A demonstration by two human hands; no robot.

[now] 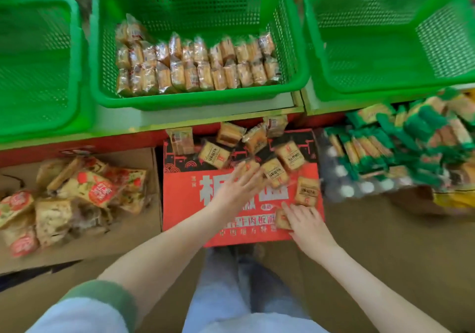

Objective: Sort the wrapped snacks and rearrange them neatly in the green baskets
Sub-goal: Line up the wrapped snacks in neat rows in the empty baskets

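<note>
My left hand (235, 187) reaches out over the red box (183, 204) with its fingers straight and spread, holding nothing, the fingertips just touching one of the loose wrapped snacks (282, 158) scattered across the far half of the lid. My right hand (309, 223) lies low on the near right corner of the box, fingers loosely spread over a small packet (281, 221); through the blur I cannot tell whether I am pinching it or only touching it. Beyond the box, the middle green basket (200, 101) already holds neat rows of the same snacks (195, 68) standing on edge along its near side. The left basket (38, 63) and the right basket (385, 37) flank it. Red-and-yellow packets (90, 186) lie heaped to my left, green-wrapped packets (411, 137) to my right.
</note>
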